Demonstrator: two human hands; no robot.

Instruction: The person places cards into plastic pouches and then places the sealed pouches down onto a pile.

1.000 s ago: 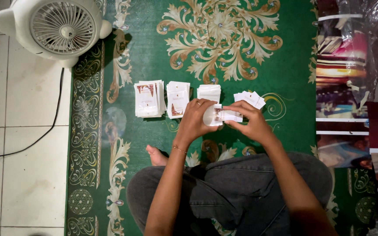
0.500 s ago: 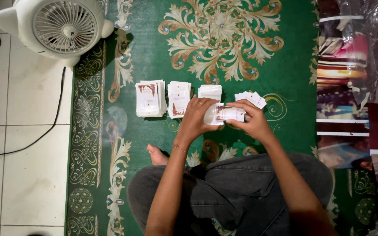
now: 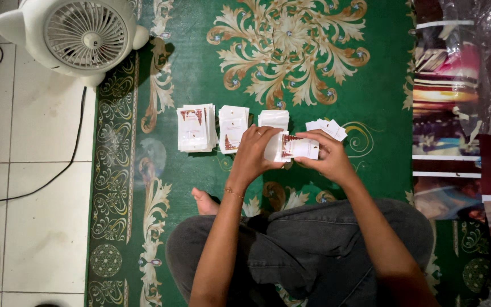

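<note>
Down at the bottom, crossed legs in grey trousers (image 3: pixel 313 250) rest on a green patterned rug (image 3: pixel 200 51), with a bare foot (image 3: pixel 204 202) poking out on the left. Just above the knees, the left hand (image 3: pixel 255 153) and right hand (image 3: pixel 328 154) are both closed around the same small white packet with a red pattern (image 3: pixel 296 148), one hand at each end, holding it up off the rug. Past the hands sits a row of similar packet stacks: two bigger stacks (image 3: pixel 195 128) (image 3: pixel 233 128) on the left, one (image 3: pixel 274 119) right behind the fingers, and a loose fan (image 3: pixel 328 127) to the right. Far top left, a white fan (image 3: pixel 83 37) stands on the tile floor (image 3: pixel 24 216).
</note>
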